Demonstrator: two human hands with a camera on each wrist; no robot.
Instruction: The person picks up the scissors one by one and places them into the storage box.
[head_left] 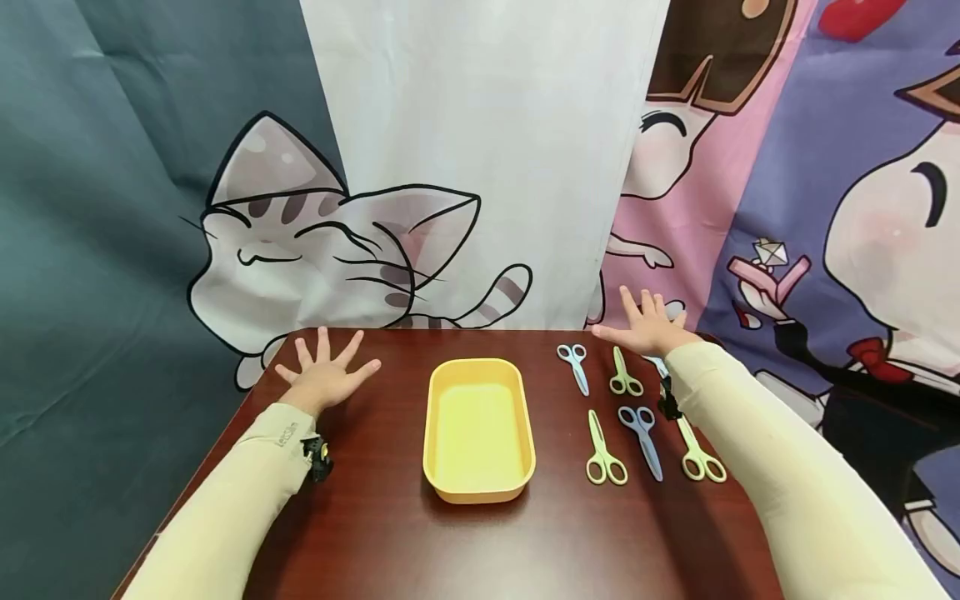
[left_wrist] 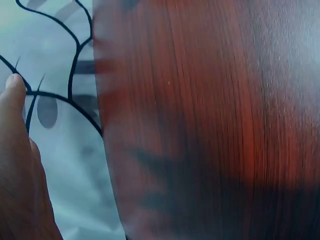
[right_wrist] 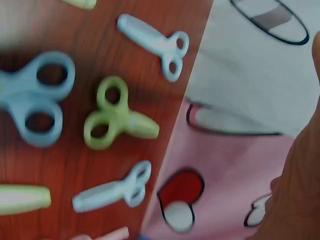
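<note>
My left hand [head_left: 322, 381] is raised above the table's left side, fingers spread and holding nothing. Over the far right edge, my right hand [head_left: 648, 327] also spreads its fingers, with nothing in it. Beneath and in front of it lie several small scissors: light blue scissors [head_left: 581, 377], short green scissors [head_left: 619, 364], green scissors [head_left: 597, 435], darker blue scissors [head_left: 647, 442] and more green scissors [head_left: 690, 439]. The right sleeve partly hides another light blue pair [right_wrist: 117, 192]. A pink piece [right_wrist: 112, 234] shows at the bottom of the right wrist view.
A yellow rectangular bin [head_left: 480, 495] stands between the arms on the dark red wooden table [head_left: 480, 554], nothing inside it. Behind the table hangs a cartoon-printed cloth [head_left: 487, 125]. Small dark cameras are strapped to both wrists.
</note>
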